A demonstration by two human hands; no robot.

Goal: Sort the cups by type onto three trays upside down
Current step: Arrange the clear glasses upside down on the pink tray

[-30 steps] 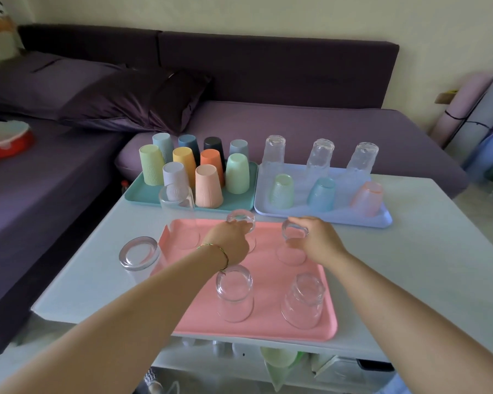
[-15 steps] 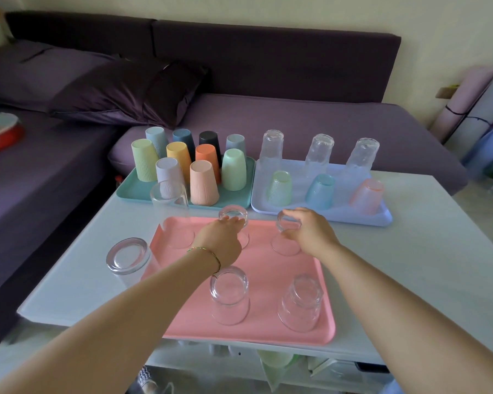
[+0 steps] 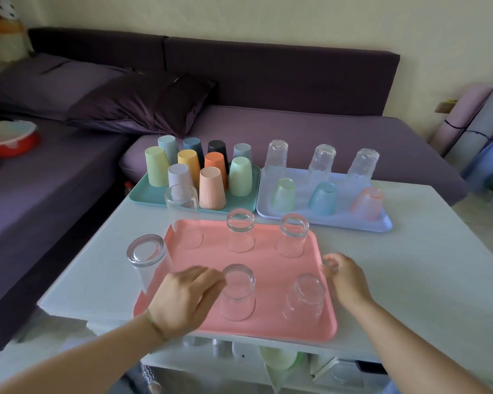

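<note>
A pink tray (image 3: 268, 268) lies nearest me on the white table and bears several clear glasses upside down. My left hand (image 3: 187, 301) hovers over its near left part, fingers apart, fingertips beside the near middle glass (image 3: 237, 291). My right hand (image 3: 345, 277) is at the tray's right rim, fingers curled loosely, holding nothing I can see. A tall clear glass (image 3: 147, 257) stands upside down at the tray's left edge. Behind, a teal tray (image 3: 143, 198) carries several pastel plastic cups upside down, and a lilac tray (image 3: 382, 224) carries clear textured and tinted glasses upside down.
A purple sofa (image 3: 296, 132) with a dark pillow runs behind and left of the table. A red-rimmed bowl (image 3: 10, 137) sits on the sofa at far left. Rolled mats (image 3: 473, 132) lean at the right wall. Items sit on the shelf under the table.
Both hands have drawn back from the two far glasses toward me, leaving those glasses upside down on the pink tray. The camera has tilted slightly.
</note>
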